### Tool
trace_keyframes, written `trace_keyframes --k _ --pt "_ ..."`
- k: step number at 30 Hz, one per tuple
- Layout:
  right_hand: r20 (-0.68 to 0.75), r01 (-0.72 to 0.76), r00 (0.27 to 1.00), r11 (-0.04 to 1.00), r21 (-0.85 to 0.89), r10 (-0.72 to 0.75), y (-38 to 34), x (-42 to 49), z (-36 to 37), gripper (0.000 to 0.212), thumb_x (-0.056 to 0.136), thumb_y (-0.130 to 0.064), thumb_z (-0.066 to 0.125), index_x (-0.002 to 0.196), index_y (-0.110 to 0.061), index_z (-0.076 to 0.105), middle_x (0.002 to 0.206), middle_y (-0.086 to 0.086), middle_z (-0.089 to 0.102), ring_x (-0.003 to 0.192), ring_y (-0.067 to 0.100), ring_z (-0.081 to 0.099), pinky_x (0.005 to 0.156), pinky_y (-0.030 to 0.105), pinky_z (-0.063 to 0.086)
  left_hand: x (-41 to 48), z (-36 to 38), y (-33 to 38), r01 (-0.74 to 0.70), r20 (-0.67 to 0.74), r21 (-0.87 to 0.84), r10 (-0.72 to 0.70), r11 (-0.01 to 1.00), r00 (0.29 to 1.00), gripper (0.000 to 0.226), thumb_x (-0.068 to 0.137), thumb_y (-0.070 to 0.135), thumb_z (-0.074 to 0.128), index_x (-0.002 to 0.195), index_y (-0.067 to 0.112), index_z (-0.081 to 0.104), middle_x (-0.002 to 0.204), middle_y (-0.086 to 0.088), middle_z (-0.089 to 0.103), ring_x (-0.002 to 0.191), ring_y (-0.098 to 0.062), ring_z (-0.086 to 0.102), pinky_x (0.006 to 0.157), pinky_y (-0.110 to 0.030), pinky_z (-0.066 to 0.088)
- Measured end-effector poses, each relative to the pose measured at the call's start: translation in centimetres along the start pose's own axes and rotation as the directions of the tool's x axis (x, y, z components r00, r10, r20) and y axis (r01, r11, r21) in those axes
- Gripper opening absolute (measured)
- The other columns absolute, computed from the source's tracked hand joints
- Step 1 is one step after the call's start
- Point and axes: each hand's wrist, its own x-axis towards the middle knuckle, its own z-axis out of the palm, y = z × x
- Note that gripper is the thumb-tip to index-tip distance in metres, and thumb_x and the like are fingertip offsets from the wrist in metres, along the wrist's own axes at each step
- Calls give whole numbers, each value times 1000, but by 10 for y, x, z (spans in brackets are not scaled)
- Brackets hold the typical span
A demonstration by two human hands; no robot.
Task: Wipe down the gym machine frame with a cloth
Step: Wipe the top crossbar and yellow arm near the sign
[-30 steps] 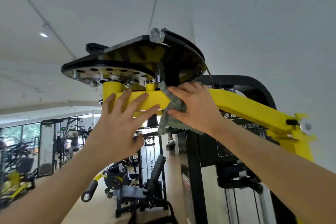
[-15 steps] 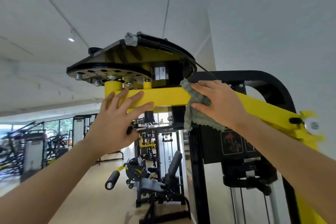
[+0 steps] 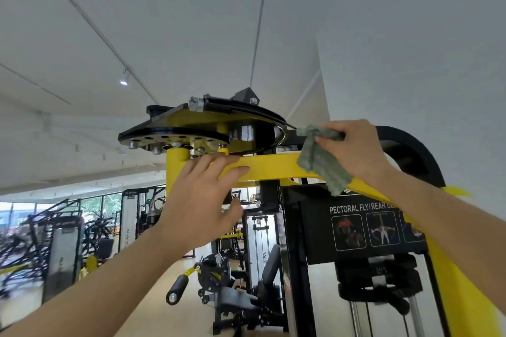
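Note:
A yellow arm (image 3: 269, 165) of the gym machine runs across the view at head height, under a black cam plate (image 3: 208, 123). My right hand (image 3: 356, 150) is shut on a grey-green cloth (image 3: 321, 164) and presses it onto the yellow arm where it meets the black frame (image 3: 410, 150); the cloth hangs down over the arm's front. My left hand (image 3: 202, 200) rests flat on the yellow arm near its pivot post (image 3: 178, 169), fingers spread, thumb below the bar.
A black placard (image 3: 364, 227) reading "PECTORAL FLY/REAR" hangs under the arm. A black upright (image 3: 287, 254) and weight-stack rods (image 3: 356, 317) stand below. Other machines (image 3: 235, 290) fill the gym floor at left and centre. A white wall (image 3: 424, 49) is at the right.
My right hand has slid the cloth rightward along the yellow arm toward the black frame. My left hand stays by the pivot. The view has tilted up and the machine sits lower.

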Motion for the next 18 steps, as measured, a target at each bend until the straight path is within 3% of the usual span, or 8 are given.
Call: trace_keyframes --k 2,4,7,9,15,18 --pt "-32 31 999 998 55 -29 -19 13 -3 16 87 -16 76 101 -25 79 81 -14 71 83 6 66 72 3 43 11 -8 6 -72 -134 35 76 997 988 50 80 30 58 128 18 67 140 -5 59 130 -31 52 100 -45 39" --pt "7 94 995 985 147 -96 -43 21 -4 23 88 -13 75 110 -22 77 92 -13 73 87 0 66 83 10 48 19 -16 9 -114 -251 106 137 988 958 48 80 26 59 126 16 68 146 -10 55 136 -34 48 108 -48 36" --pt "128 204 961 939 279 -247 -72 24 3 32 88 -7 74 119 -15 73 103 -9 75 92 -7 66 90 14 51 24 -24 4 -65 -389 218 148 974 909 53 79 27 60 131 15 67 155 -12 47 142 -36 42 118 -52 30" --pt "168 261 932 916 306 -321 -87 24 12 30 87 -7 75 117 -13 74 100 -7 76 90 -6 66 91 15 51 24 -28 -4 -6 -440 262 125 965 889 60 79 28 59 137 14 62 157 -13 43 144 -36 39 120 -52 26" --pt "189 427 856 864 264 -481 -101 20 29 43 83 -14 79 125 -17 70 105 -15 70 100 -11 63 91 8 44 15 -33 -22 -7 -417 278 127 961 900 59 80 26 57 137 9 61 157 -17 41 141 -46 38 112 -58 36" --pt "212 408 869 889 206 -448 -83 21 26 41 85 -8 77 123 -21 69 104 -2 74 98 4 66 89 21 50 16 -40 -24 -39 -369 247 132 968 920 58 80 23 58 136 10 61 154 -19 44 136 -49 40 111 -56 37"
